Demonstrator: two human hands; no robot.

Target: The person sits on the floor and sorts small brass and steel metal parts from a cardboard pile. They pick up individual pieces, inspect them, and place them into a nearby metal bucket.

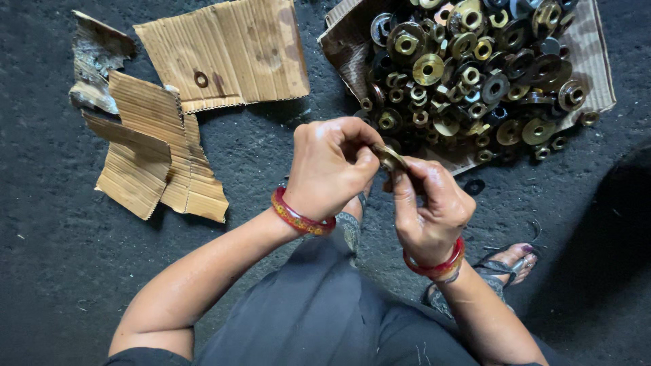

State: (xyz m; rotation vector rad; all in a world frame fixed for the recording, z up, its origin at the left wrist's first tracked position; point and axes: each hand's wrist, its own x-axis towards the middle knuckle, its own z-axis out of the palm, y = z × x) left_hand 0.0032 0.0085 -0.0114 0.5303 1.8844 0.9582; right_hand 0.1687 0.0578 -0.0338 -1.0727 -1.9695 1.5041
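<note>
My left hand (330,166) and my right hand (428,203) meet in the middle of the view, both pinching one round brass-coloured metal disc (390,156) between their fingertips. Each wrist wears a red bangle. Just beyond the hands lies a heap of metal rings and washers (475,68), brass and dark steel, piled on a sheet of cardboard (597,61). A single dark washer (201,79) rests on a flat piece of cardboard (230,51) at the upper left.
Torn corrugated cardboard scraps (156,149) lie on the dark rough floor at the left. My sandalled foot (512,264) shows at the lower right, and my dark-clothed knees fill the bottom of the view.
</note>
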